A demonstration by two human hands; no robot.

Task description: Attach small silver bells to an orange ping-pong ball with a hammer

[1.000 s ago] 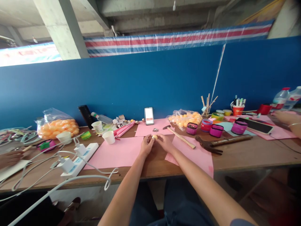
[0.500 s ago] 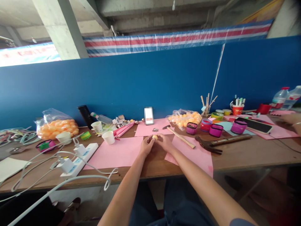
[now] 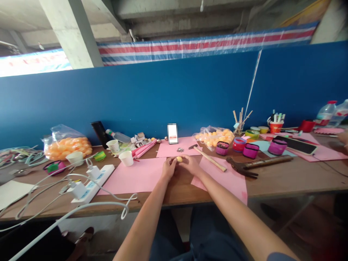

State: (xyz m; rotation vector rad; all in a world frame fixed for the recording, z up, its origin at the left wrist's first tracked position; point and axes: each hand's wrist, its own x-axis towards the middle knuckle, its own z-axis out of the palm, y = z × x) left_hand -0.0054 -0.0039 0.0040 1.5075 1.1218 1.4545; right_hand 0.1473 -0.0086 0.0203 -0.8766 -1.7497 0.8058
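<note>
Between my fingertips, over the table in front of me, is a small yellow-orange ball (image 3: pixel 179 159) that resembles a table tennis ball. My left hand (image 3: pixel 169 168) pinches it from the left, thumb and fingers closed together. From the other side my right hand (image 3: pixel 191 165) has its fingers curled round the ball. Part of the ball is hidden by the fingers. Just beyond my hands, a little heap of small metal pieces (image 3: pixel 180 149) lies on pink paper (image 3: pixel 163 150). A small hammer (image 3: pixel 210 159) with a pale wooden handle rests to the right of my right hand.
Bags of orange balls stand left (image 3: pixel 67 148) and right (image 3: pixel 217 137). A claw hammer (image 3: pixel 268 162) and purple wristbands (image 3: pixel 250 150) lie on the right. Leftward are a paper cup (image 3: pixel 126 158), a power strip (image 3: pixel 94 185) and loose cables. Another person's hand (image 3: pixel 343 137) shows at the right edge.
My hands stay on the ball in nearly the same place, with a slight shift of fingers. The other person's hand at the right edge has moved further out of view.
</note>
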